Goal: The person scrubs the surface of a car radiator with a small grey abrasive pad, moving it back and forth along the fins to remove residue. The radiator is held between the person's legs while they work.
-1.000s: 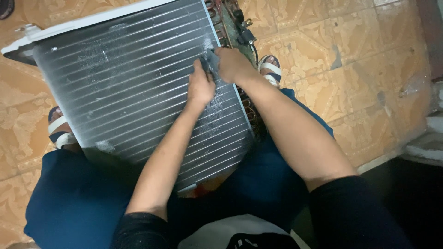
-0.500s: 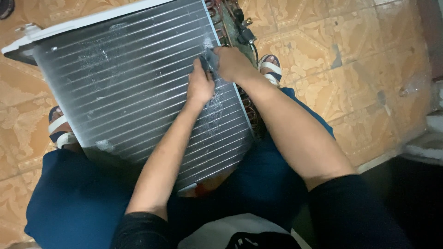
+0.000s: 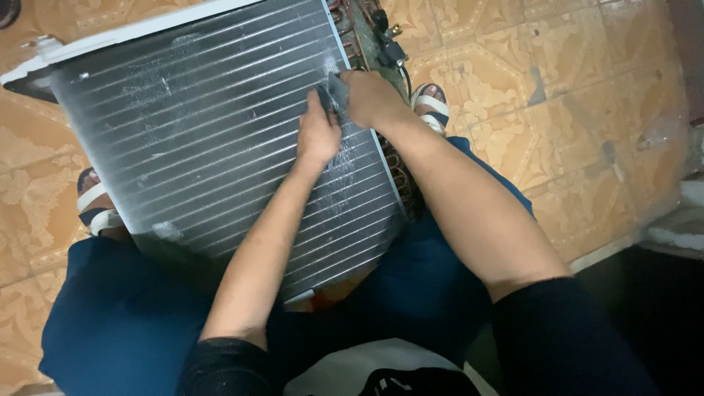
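Note:
A large finned metal coil panel (image 3: 205, 139) with a white frame rests tilted against my knees. My left hand (image 3: 317, 136) lies on the fins near the panel's right edge, fingers pinching one end of a small dark tool (image 3: 334, 94). My right hand (image 3: 370, 99) is closed on the same dark tool at the panel's upper right edge. Whitish scuffed patches mark the fins below the hands.
Copper tube bends and wiring (image 3: 378, 37) stick out past the panel's right side. My sandalled feet (image 3: 431, 103) stand on an orange patterned tile floor (image 3: 557, 110). A white ledge (image 3: 678, 227) lies at the right.

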